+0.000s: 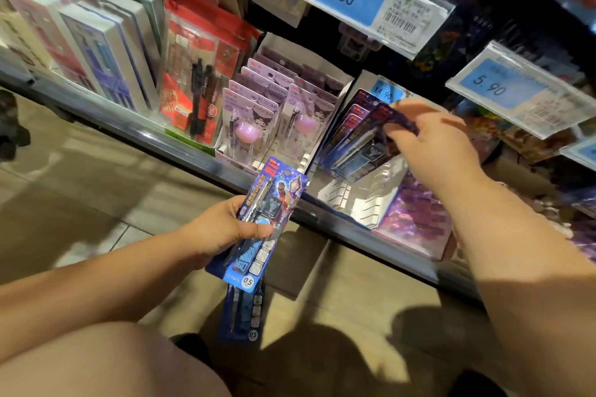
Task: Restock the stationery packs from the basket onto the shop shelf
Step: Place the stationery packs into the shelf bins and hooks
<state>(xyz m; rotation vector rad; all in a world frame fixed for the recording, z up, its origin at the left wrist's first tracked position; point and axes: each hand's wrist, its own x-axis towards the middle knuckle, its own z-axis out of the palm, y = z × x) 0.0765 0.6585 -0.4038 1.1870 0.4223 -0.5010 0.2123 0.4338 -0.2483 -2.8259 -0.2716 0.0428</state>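
Observation:
My left hand point(222, 229) grips a small stack of blue pen packs point(267, 203) with a hero figure printed on them, held in front of the shelf edge; a second pack point(245, 313) hangs lower behind the top one. My right hand point(429, 142) pinches the top of another dark blue pen pack point(361, 142), which leans among like packs inside a white display box point(361, 200) on the low shelf point(180, 145). The basket is out of view.
Left of that box stands a white box of purple Kuromi pen packs point(258, 113), then red pen packs point(196, 74) and white boxed sets point(103, 51). Price tags 6.80 point(351, 0) and 5.90 point(496, 84) hang above. My knee point(106, 364) fills the lower left over the tiled floor.

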